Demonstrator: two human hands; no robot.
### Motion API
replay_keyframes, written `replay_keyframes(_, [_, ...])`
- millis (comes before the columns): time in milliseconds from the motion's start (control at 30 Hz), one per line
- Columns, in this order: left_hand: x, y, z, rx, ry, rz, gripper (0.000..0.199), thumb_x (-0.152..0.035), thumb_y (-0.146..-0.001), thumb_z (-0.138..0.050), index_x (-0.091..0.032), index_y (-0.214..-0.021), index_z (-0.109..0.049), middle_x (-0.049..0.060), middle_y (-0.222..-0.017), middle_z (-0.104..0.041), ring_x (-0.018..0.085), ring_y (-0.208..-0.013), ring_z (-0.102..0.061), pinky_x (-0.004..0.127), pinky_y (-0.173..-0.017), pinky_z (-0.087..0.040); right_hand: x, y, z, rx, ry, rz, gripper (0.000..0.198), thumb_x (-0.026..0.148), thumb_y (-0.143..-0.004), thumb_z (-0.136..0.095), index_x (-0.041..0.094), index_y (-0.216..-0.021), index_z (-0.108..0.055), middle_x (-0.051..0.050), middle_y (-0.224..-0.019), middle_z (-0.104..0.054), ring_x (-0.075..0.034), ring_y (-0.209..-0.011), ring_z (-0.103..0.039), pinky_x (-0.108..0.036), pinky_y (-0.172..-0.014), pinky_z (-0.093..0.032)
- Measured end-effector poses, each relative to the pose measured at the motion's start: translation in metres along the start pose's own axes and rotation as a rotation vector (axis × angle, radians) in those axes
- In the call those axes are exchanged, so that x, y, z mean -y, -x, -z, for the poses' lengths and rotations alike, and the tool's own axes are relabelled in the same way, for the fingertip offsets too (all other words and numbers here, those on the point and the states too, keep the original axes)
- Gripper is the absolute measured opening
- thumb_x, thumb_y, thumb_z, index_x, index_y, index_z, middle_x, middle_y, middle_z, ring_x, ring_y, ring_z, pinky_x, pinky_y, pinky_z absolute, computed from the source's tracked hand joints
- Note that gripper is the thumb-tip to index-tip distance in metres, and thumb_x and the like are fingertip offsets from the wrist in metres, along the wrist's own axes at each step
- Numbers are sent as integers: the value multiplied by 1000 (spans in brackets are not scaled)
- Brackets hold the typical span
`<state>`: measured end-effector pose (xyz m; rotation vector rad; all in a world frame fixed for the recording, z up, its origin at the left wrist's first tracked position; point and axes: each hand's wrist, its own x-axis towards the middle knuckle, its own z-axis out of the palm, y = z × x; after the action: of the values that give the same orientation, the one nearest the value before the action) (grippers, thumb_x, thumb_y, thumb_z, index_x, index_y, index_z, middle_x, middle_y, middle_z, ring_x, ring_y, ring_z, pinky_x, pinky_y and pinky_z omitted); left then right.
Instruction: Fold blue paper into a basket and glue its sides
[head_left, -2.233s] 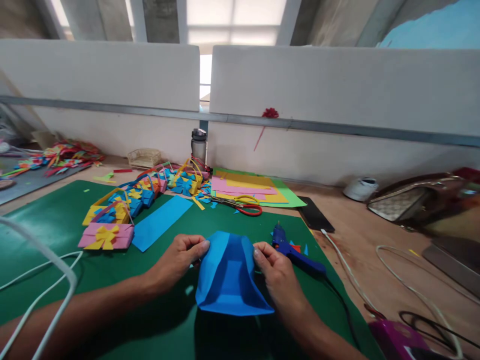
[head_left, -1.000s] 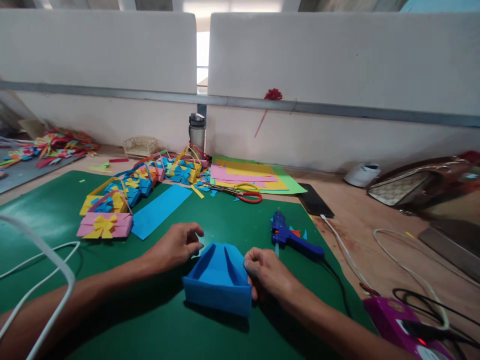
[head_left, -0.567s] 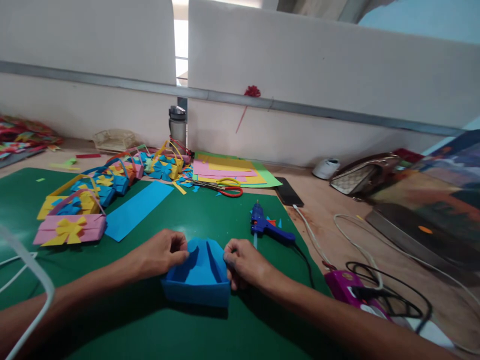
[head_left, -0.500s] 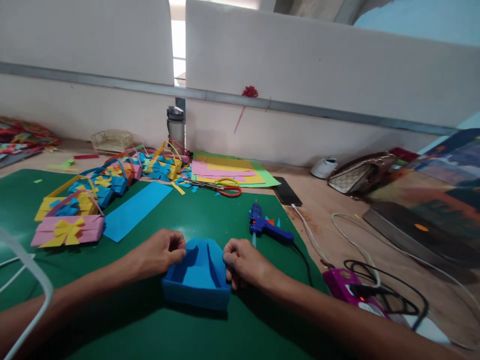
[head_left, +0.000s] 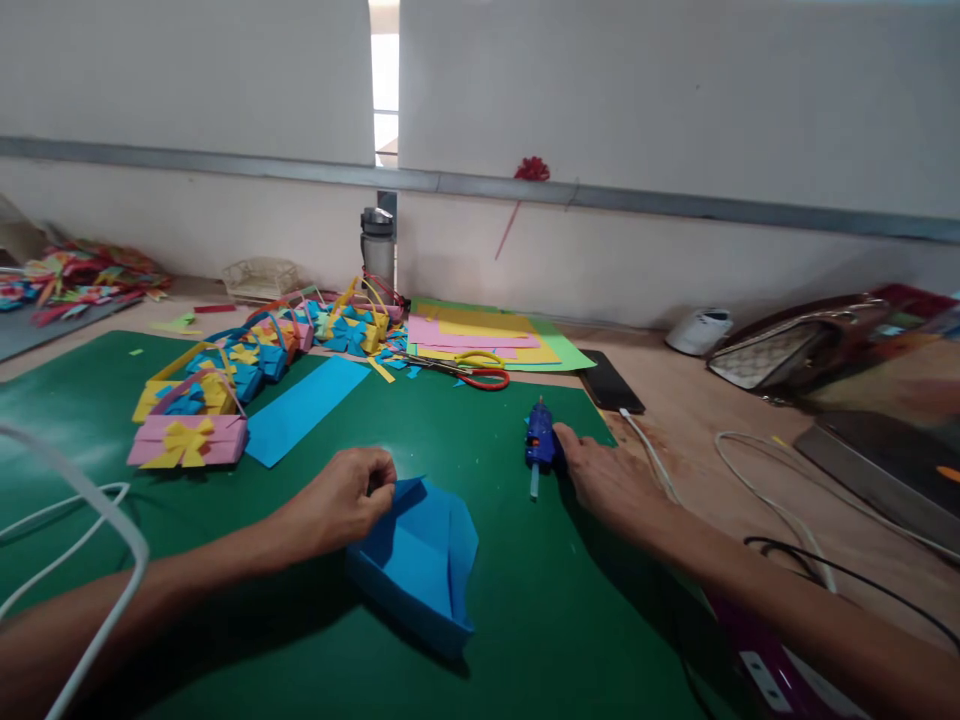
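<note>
My left hand (head_left: 358,500) pinches the back left corner of a blue folded-paper box (head_left: 424,565). The box is open at the top, with its right flap standing loose and flared. Over to the right, my right hand (head_left: 596,468) closes round the handle of a blue glue gun (head_left: 539,438), which lies on the green mat with its nozzle pointing away and a glue stick out of its rear. The hand hides most of the handle. A flat blue paper strip (head_left: 306,408) lies beyond my left hand.
Finished paper baskets (head_left: 187,440) line the mat's left side. Scissors (head_left: 480,372), coloured paper sheets (head_left: 495,335) and a bottle (head_left: 378,250) stand or lie at the back. A phone (head_left: 611,382) on a white cable is at right; a white cable (head_left: 112,515) crosses the left foreground.
My right hand has left the box and moved right onto the glue gun's handle. The box has turned, held by my left hand alone. The view has shifted somewhat to the left.
</note>
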<state>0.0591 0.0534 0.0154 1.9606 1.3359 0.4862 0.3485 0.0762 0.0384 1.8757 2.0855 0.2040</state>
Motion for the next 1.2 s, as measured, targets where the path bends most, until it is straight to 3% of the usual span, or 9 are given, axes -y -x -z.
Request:
replay_keyframes(233, [-3, -2, -1, 14, 48, 48, 8, -11, -70, -43, -16, -65, -47, -4, -61, -45, 11, -59, -39, 23, -54, -26, -2, 4, 3, -86, -50, 79, 49, 2, -77, -43, 6, -126, -41, -18, -105, -60, -26, -95, -59, -31, -74, -41])
replay_keyframes(400, [-10, -7, -2, 54, 134, 102, 8, -11, -68, -43, -15, -63, -47, -6, -56, -41, 9, -54, -36, 21, -49, -25, -8, 11, 25, -234, -401, 119, 25, 28, -80, -49, 15, -100, -58, -9, -81, -63, -25, -75, -59, -32, -62, -41])
replay_keyframes(500, [-12, -12, -4, 63, 174, 128, 7, -11, -66, -44, -15, -62, -48, -6, -54, -42, 9, -52, -36, 21, -48, -25, -2, 21, 42, -178, -758, 122, 31, 48, -77, -49, 19, -79, -59, -4, -68, -59, -21, -62, -55, -28, -52, -38])
replay_keyframes(600, [-12, -15, -5, 62, 202, 152, 7, -10, -65, -45, -15, -62, -49, -6, -54, -43, 9, -51, -36, 20, -47, -25, 7, 37, 53, -54, -978, 147, 37, 54, -74, -51, 19, -82, -60, 0, -60, -56, -17, -52, -51, -25, -44, -35])
replay_keyframes(800, [-13, -14, -5, 26, 228, 190, 7, -11, -66, -45, -15, -62, -49, -5, -56, -46, 10, -53, -40, 20, -48, -28, 17, 63, 65, 92, -918, 146, 24, 43, -72, -51, 21, -67, -60, 0, -62, -60, -17, -58, -55, -26, -52, -42])
replay_keyframes(933, [-13, -12, -5, 11, 234, 201, 7, -11, -68, -46, -15, -63, -50, -4, -57, -48, 10, -54, -42, 20, -50, -30, 25, 69, 73, 240, -952, 145, 20, 38, -71, -49, 22, -73, -61, -2, -71, -66, -18, -62, -60, -26, -56, -45])
replay_keyframes(1200, [-13, -11, -6, 11, 220, 182, 9, -9, -69, -45, -15, -63, -49, -4, -57, -49, 10, -54, -42, 20, -50, -28, 41, 61, 77, 272, -1040, 254, 10, 29, -71, -49, 23, -75, -55, 1, -69, -62, -16, -58, -56, -24, -53, -42])
